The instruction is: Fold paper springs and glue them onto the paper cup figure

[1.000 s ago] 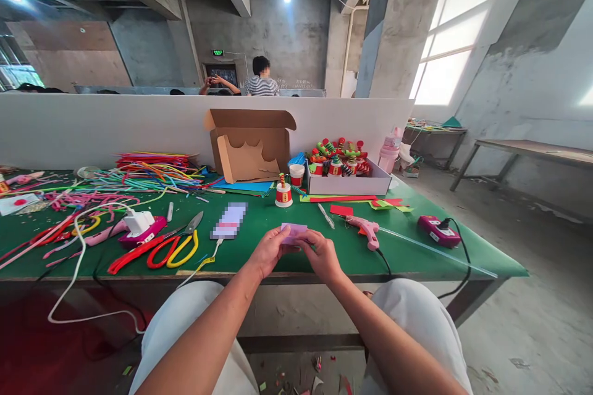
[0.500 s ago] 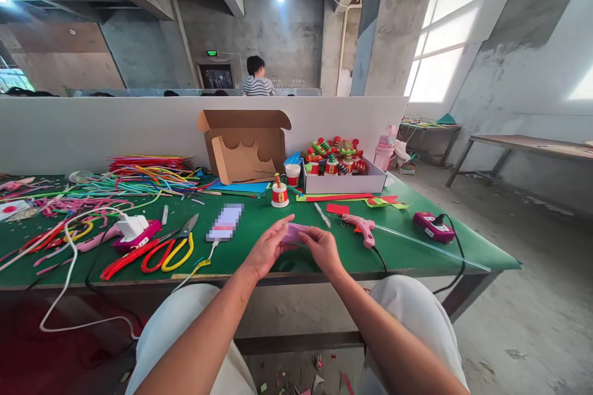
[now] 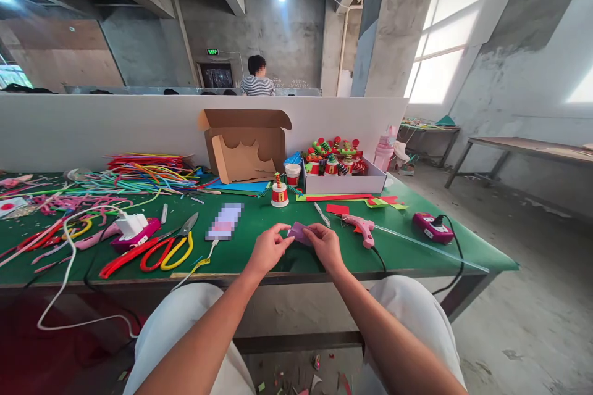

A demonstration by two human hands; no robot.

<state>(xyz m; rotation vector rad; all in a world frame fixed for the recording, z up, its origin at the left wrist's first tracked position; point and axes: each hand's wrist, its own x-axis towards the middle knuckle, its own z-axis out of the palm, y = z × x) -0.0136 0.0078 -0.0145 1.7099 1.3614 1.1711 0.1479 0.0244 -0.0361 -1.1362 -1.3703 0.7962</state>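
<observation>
A small piece of purple paper (image 3: 299,232) is between my hands, just above the front part of the green table. My right hand (image 3: 327,248) pinches its right side between thumb and fingers. At the left corner of the paper are the thumb and forefinger of my left hand (image 3: 269,250), closed lightly on it. Beyond my hands stands a red-and-white paper cup figure (image 3: 280,194) with coiled pipe-cleaner arms. To the right lie a pink glue gun (image 3: 362,228) with a clear glue stick, a white pen-like tool (image 3: 322,215) and a red paper piece (image 3: 338,209).
Scissors (image 3: 178,245), a phone (image 3: 225,221) and a plugged-in pink power block (image 3: 136,236) lie left. Behind are many pipe cleaners (image 3: 139,176), an open cardboard box (image 3: 248,154) and a white box (image 3: 345,184) of finished figures. Another power block (image 3: 433,228) sits right.
The purple paper has turned and tilted, showing more of its face. My left hand has drawn back leftward, from behind the paper to its left corner.
</observation>
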